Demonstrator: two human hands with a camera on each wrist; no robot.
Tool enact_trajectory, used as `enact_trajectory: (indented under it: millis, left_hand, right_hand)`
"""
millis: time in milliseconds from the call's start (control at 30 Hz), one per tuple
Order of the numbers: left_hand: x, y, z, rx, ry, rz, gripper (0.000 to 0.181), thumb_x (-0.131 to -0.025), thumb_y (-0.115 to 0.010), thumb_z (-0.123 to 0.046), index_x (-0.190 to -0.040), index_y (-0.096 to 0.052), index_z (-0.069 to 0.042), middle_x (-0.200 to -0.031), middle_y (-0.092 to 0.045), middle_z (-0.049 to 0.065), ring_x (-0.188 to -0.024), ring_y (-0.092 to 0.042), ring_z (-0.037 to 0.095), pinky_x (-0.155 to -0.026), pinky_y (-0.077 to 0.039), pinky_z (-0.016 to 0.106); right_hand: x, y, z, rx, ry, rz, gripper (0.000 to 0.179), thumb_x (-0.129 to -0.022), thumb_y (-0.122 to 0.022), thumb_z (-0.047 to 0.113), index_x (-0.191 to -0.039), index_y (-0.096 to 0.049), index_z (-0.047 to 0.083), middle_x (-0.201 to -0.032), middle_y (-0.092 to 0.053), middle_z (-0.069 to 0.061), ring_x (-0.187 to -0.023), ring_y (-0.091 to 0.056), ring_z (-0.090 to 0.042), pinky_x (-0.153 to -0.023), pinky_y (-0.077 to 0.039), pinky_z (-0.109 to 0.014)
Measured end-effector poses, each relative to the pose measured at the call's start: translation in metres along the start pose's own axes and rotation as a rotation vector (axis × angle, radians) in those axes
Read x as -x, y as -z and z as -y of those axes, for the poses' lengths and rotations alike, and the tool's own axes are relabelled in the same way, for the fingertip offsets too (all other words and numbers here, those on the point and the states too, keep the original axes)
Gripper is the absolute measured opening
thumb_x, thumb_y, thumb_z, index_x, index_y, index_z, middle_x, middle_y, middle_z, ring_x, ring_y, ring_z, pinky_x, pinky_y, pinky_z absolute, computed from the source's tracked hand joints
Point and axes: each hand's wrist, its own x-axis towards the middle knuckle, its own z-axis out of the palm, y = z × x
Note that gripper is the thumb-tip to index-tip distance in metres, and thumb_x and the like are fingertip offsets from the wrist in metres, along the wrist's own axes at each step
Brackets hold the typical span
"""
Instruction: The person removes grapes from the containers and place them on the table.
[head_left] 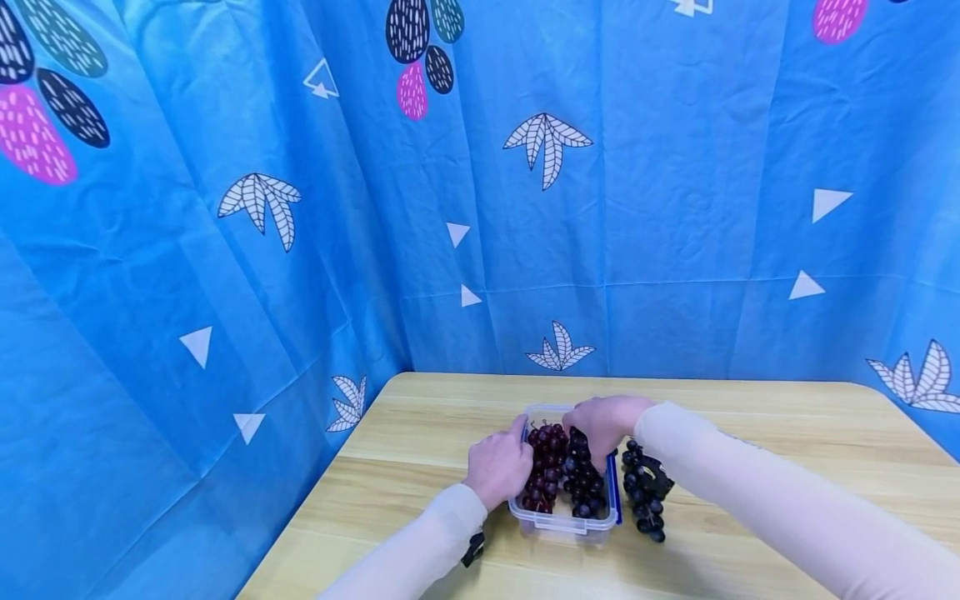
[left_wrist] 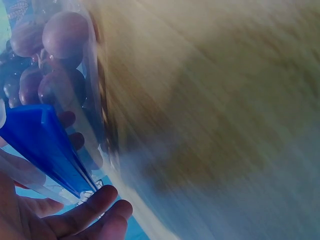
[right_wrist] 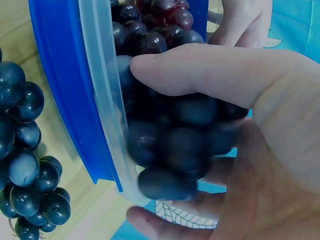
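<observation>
Blue-black round-grape bunch (head_left: 645, 496) lies on pale wood-grain table (head_left: 420, 417), three o'clock of a stiff clear-plastic rectangular box with blue flaps (head_left: 562, 525); left hand (head_left: 497, 468) at nine, fingers extended against its side. Inside: glossy dark-red grape bunch (head_left: 546, 467) towards nine, second blue-black grape bunch (head_left: 587, 492) towards three, right hand (head_left: 603, 423) thumb and fingers clamped round it; likely weighty, floppy, slippery, bruisable, best cupped underneath. Creased blue patterned curtain (head_left: 675, 208) at twelve.
</observation>
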Motion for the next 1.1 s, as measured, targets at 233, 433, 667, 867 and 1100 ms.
enact_trajectory:
  millis: [233, 433, 667, 867, 1100]
  left_hand:
    - [-0.001, -0.001, 0.001, -0.002, 0.011, 0.009, 0.054, -0.101, -0.045, -0.033, -0.152, -0.045, -0.017, -0.098, -0.074, 0.012, -0.066, -0.063, 0.021, -0.050, -0.045, 0.034]
    - [-0.001, 0.000, 0.000, -0.006, 0.013, 0.010, 0.053, -0.100, -0.046, -0.032, -0.151, -0.046, -0.018, -0.098, -0.075, 0.012, -0.067, -0.064, 0.022, -0.049, -0.045, 0.035]
    - [-0.001, 0.000, 0.000, -0.007, 0.018, 0.012, 0.053, -0.101, -0.045, -0.033, -0.152, -0.045, -0.018, -0.096, -0.074, 0.012, -0.067, -0.063, 0.022, -0.049, -0.044, 0.035]
    - [-0.001, 0.000, -0.001, -0.003, 0.026, 0.020, 0.054, -0.101, -0.045, -0.034, -0.152, -0.044, -0.019, -0.095, -0.074, 0.012, -0.065, -0.061, 0.020, -0.049, -0.043, 0.034]
    - [-0.002, 0.000, 0.000, 0.002, 0.016, 0.000, 0.053, -0.100, -0.047, -0.032, -0.151, -0.045, -0.017, -0.092, -0.073, 0.013, -0.065, -0.062, 0.022, -0.049, -0.044, 0.035]
  right_hand:
    - [0.005, -0.002, -0.002, -0.026, -0.004, -0.018, 0.080, -0.066, -0.088, 0.017, -0.139, -0.057, 0.017, -0.131, -0.059, -0.006, -0.095, -0.057, -0.018, -0.080, -0.054, -0.038]
    - [0.008, -0.006, -0.006, -0.089, 0.017, -0.047, 0.081, -0.066, -0.089, 0.022, -0.140, -0.056, 0.016, -0.135, -0.055, -0.008, -0.097, -0.058, -0.017, -0.080, -0.054, -0.038]
    - [0.009, -0.006, -0.010, -0.097, 0.067, -0.072, 0.076, -0.068, -0.088, 0.021, -0.137, -0.058, 0.011, -0.130, -0.064, -0.005, -0.106, -0.062, -0.018, -0.092, -0.054, -0.040]
    - [0.012, -0.001, -0.011, -0.115, 0.098, -0.070, 0.071, -0.068, -0.087, 0.019, -0.134, -0.060, 0.012, -0.126, -0.066, -0.001, -0.101, -0.061, -0.014, -0.090, -0.053, -0.038]
    - [0.020, 0.011, -0.014, -0.154, 0.134, -0.083, 0.067, -0.073, -0.088, 0.025, -0.132, -0.061, 0.012, -0.131, -0.063, -0.001, -0.112, -0.061, -0.018, -0.097, -0.052, -0.041]
